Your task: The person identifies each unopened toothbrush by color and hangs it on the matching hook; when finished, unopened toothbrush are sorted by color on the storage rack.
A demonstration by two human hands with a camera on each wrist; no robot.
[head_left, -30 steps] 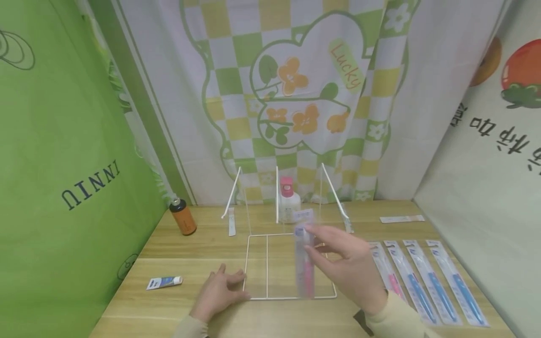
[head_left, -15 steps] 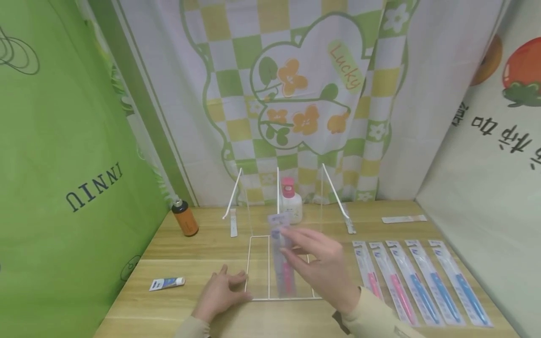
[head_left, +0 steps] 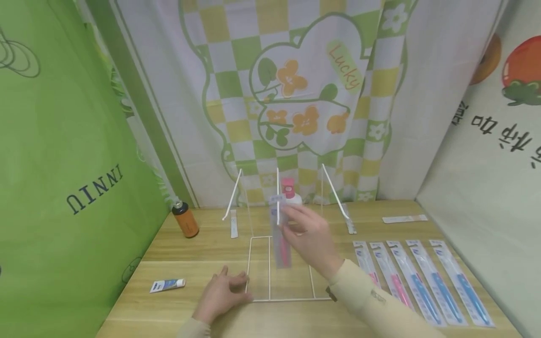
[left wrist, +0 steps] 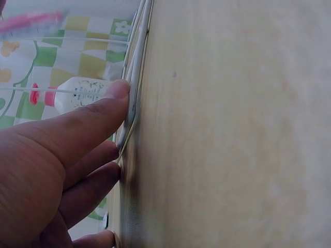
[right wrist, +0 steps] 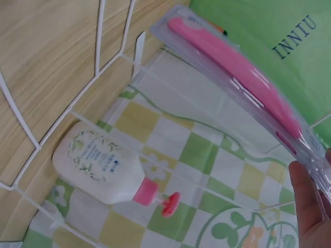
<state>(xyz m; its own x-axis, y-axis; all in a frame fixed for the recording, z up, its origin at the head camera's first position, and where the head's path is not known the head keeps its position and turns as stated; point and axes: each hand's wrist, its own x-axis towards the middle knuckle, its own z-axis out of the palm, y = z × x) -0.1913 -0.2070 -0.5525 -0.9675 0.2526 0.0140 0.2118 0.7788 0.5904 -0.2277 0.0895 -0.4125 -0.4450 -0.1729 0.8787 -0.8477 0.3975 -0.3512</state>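
Observation:
In the head view a white wire display rack [head_left: 269,270] stands on the wooden table, three hooks sticking up toward me. My right hand [head_left: 310,234] pinches a packaged pink toothbrush [head_left: 284,251] near its top, upright at the middle hook [head_left: 278,188], whose rod overlaps the clear pack. The right wrist view has the pink handle [right wrist: 238,72] inside its blister, thumb and fingers at the right edge. My left hand [head_left: 222,294] holds the rack's front left corner; in the left wrist view its thumb [left wrist: 111,106] presses the base wire and the fingers lie along it.
Several packaged toothbrushes [head_left: 427,291], pink and blue, lie in a row at right. A white pump bottle [right wrist: 98,163] stands behind the rack. At left are an orange bottle [head_left: 186,223] and a toothpaste tube [head_left: 166,285]. Narrow white packets [head_left: 404,219] lie further back.
My right hand has carried the toothbrush pack left from the rack's right side, then up and away from me to the middle hook. The left hand stays on the rack corner.

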